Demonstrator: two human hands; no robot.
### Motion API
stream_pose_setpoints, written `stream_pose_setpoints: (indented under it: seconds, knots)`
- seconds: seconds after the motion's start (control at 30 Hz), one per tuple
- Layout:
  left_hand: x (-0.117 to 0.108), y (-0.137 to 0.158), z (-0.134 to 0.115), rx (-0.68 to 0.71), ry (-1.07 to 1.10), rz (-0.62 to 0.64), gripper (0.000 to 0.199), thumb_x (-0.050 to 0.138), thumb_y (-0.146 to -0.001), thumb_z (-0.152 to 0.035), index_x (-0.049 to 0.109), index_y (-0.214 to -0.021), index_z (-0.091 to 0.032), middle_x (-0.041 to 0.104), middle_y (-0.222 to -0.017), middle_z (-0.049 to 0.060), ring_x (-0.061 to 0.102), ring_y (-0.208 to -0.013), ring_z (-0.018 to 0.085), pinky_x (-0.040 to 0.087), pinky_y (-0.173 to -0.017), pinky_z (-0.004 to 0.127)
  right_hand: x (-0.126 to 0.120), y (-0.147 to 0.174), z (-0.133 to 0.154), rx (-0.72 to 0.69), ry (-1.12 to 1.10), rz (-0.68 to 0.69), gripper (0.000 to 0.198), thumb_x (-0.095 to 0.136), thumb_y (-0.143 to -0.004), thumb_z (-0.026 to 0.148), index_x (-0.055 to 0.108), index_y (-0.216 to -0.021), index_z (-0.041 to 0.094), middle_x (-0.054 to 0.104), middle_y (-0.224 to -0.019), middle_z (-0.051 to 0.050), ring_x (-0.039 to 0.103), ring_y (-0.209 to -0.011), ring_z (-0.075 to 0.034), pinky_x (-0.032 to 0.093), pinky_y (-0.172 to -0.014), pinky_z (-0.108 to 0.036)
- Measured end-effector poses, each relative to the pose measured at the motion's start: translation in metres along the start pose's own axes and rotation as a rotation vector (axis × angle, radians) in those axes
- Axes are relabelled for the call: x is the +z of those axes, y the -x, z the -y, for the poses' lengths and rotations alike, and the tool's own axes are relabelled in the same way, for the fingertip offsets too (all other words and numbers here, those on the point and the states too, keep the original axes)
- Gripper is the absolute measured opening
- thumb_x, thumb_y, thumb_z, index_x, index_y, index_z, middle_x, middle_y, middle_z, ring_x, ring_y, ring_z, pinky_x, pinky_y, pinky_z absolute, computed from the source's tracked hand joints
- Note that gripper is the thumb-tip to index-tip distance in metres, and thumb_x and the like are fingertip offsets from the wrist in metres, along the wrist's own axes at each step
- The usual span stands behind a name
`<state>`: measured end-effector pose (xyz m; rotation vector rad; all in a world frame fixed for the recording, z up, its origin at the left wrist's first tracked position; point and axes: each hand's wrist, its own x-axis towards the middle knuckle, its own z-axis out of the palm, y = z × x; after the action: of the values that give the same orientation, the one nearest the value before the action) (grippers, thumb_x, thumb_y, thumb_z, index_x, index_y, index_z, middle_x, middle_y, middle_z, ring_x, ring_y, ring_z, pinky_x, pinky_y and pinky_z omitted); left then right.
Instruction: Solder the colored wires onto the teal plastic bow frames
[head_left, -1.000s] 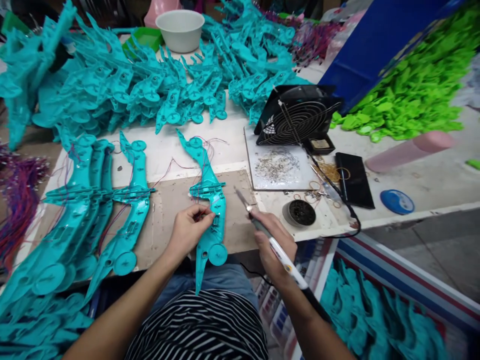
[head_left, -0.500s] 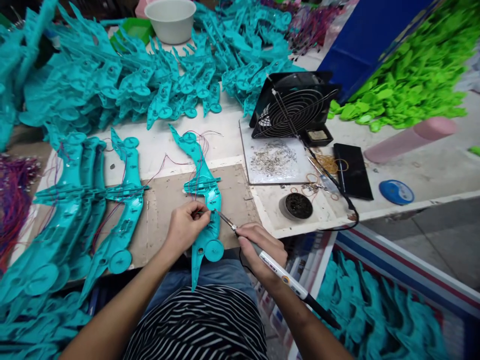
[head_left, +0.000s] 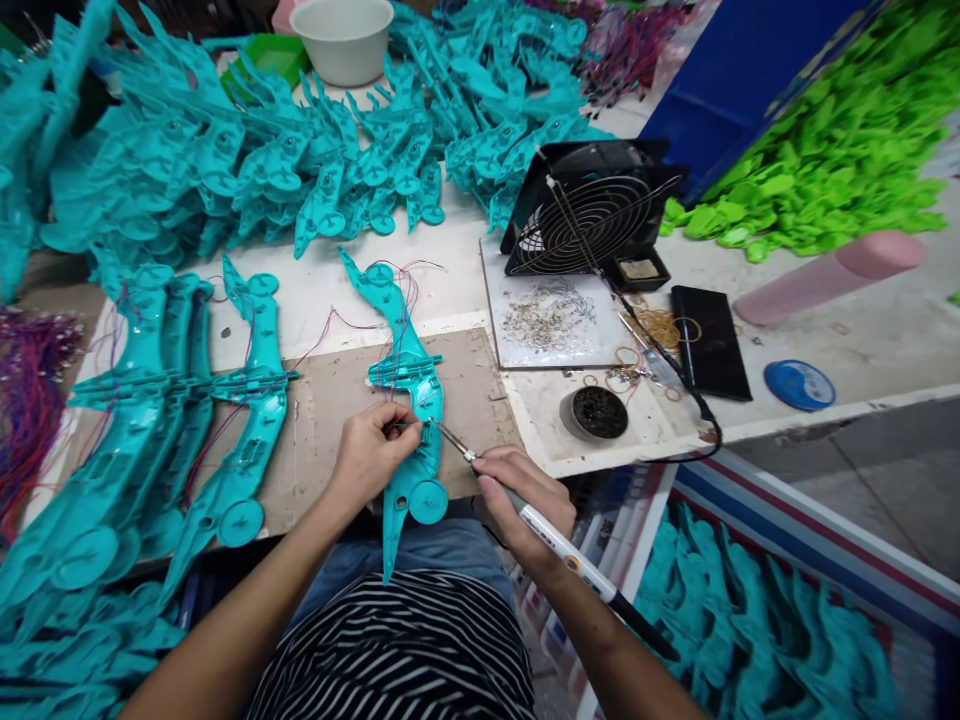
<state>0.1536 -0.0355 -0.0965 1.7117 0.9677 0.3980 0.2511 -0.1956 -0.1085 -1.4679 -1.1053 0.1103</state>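
A teal plastic shell (head_left: 427,400) with thin red and dark wires lies at the front edge of the table, its lower end jutting over my lap. Over its middle, my left hand (head_left: 379,440) is closed in a pinch on a thin wire, mostly hidden by the fingers. My right hand (head_left: 525,490) grips a white and grey soldering iron (head_left: 551,535) like a pen. The iron's tip touches or nearly touches the shell just right of my left fingertips; the exact contact is too small to make out.
More wired teal shells (head_left: 255,400) stand to the left, with a large heap behind. A black fan (head_left: 592,210), a white tile (head_left: 540,340) with scraps, a round dark-filled tin (head_left: 598,412) and a pink bottle (head_left: 825,280) are to the right. A crate (head_left: 750,600) of shells stands below right.
Both hands, the iron and the shell hold almost the same place. The view has shifted very slightly.
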Motion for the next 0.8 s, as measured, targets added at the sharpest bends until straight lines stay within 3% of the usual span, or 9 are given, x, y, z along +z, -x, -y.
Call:
stream_pose_setpoints:
  seconds: [0.17, 0.37, 0.5, 0.63, 0.8]
  knots:
    - [0.0, 0.0, -0.001, -0.017, 0.007, 0.003, 0.023, 0.059, -0.06, -0.037, 0.066, -0.061, -0.016, 0.054, -0.053, -0.001, 0.043, -0.051, 0.01, 0.034, -0.048, 0.021, -0.004, 0.0, 0.002, 0.007, 0.018, -0.003, 0.022, 0.057, -0.085, 0.006, 0.07, -0.096, 0.019, 0.065, -0.077, -0.005, 0.064, -0.074, -0.015, 0.053, -0.064, -0.028]
    - [0.001, 0.0, 0.0, -0.032, 0.026, 0.001, 0.024, 0.059, -0.059, -0.04, 0.064, -0.059, -0.016, 0.053, -0.053, -0.001, 0.042, -0.05, 0.01, 0.033, -0.048, 0.021, -0.005, -0.006, -0.003, -0.007, 0.019, -0.107, 0.02, 0.058, -0.089, 0.017, 0.069, -0.105, 0.021, 0.068, -0.086, -0.007, 0.066, -0.081, -0.017, 0.054, -0.069, -0.031]
    - [0.002, -0.001, 0.001, -0.027, 0.028, -0.002, 0.024, 0.058, -0.059, -0.039, 0.064, -0.058, -0.016, 0.052, -0.052, -0.002, 0.041, -0.049, 0.009, 0.033, -0.048, 0.021, 0.002, -0.011, -0.01, 0.052, -0.038, -0.121, 0.023, 0.056, -0.092, 0.025, 0.067, -0.112, 0.022, 0.07, -0.084, -0.004, 0.067, -0.073, -0.015, 0.055, -0.067, -0.029]
    - [0.002, -0.001, 0.003, 0.002, 0.026, -0.015, 0.022, 0.058, -0.06, -0.037, 0.063, -0.057, -0.016, 0.053, -0.052, -0.002, 0.041, -0.048, 0.009, 0.032, -0.048, 0.021, 0.011, -0.026, -0.016, 0.138, 0.034, -0.105, 0.022, 0.06, -0.09, 0.022, 0.067, -0.11, 0.024, 0.072, -0.088, -0.003, 0.068, -0.076, -0.013, 0.056, -0.074, -0.028]
    - [0.003, 0.0, 0.004, 0.025, 0.037, -0.003, 0.019, 0.058, -0.062, -0.034, 0.064, -0.059, -0.016, 0.054, -0.052, -0.002, 0.041, -0.048, 0.009, 0.033, -0.048, 0.021, 0.022, -0.051, -0.027, 0.146, 0.019, 0.02, 0.038, 0.063, -0.086, 0.022, 0.059, -0.123, 0.026, 0.07, -0.101, -0.003, 0.067, -0.084, -0.014, 0.056, -0.08, -0.028]
